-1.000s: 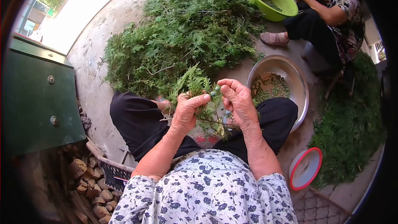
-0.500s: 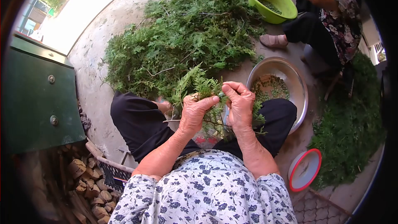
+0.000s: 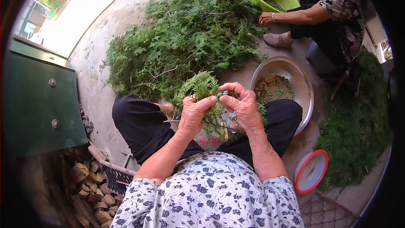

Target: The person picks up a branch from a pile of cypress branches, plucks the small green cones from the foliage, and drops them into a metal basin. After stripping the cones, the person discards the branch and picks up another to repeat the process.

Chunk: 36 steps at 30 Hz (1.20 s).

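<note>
Near the heap (image 3: 185, 38) and bowl (image 3: 303, 80), the sprig (image 3: 201, 85) stays gripped over the lap by the left hand (image 3: 192, 114), while the right hand (image 3: 244, 107) has closed in, fingertips now pinching a bud (image 3: 220, 94), seemingly mid-pluck.

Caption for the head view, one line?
Left hand holds a green sprig, right hand pinches it, beside a steel bowl and foliage pile.

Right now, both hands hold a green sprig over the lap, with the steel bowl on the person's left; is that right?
Not quite: the head view shows the steel bowl on the person's right, not left. The left hand and right hand hold the green sprig over the lap.
</note>
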### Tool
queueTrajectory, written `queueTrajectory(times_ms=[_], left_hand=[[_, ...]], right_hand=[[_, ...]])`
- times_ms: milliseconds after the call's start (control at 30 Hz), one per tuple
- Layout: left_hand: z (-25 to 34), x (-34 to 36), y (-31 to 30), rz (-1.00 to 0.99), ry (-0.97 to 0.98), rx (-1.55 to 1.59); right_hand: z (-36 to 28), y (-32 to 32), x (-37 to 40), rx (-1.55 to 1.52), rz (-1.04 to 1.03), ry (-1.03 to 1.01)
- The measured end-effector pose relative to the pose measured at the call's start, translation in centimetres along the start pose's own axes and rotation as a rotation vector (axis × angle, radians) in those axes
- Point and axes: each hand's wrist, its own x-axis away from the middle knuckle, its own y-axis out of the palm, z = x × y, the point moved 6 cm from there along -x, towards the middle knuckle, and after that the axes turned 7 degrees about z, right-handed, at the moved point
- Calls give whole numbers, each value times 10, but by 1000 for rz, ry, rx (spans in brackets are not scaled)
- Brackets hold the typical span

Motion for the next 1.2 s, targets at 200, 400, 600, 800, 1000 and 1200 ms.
queueTrajectory(times_ms=[200, 400, 600, 800, 1000, 1200], left_hand=[[-6, -1, -5, 51, 63, -30], [5, 3, -4, 116, 15, 89], [-4, -3, -15, 80, -77, 86], [-2, -3, -12, 65, -57, 62], [-3, -3, -15, 40, -75, 20], [0, 3, -6, 127, -95, -16]], right_hand=[[-12, 5, 6, 350, 195, -343], [-17, -12, 0, -328, 240, -119], [2, -22, -10, -506, 149, 131], [19, -5, -2, -303, -23, 366], [15, -2, -2, -253, -44, 312], [-33, -29, 1, 615, 504, -496]])
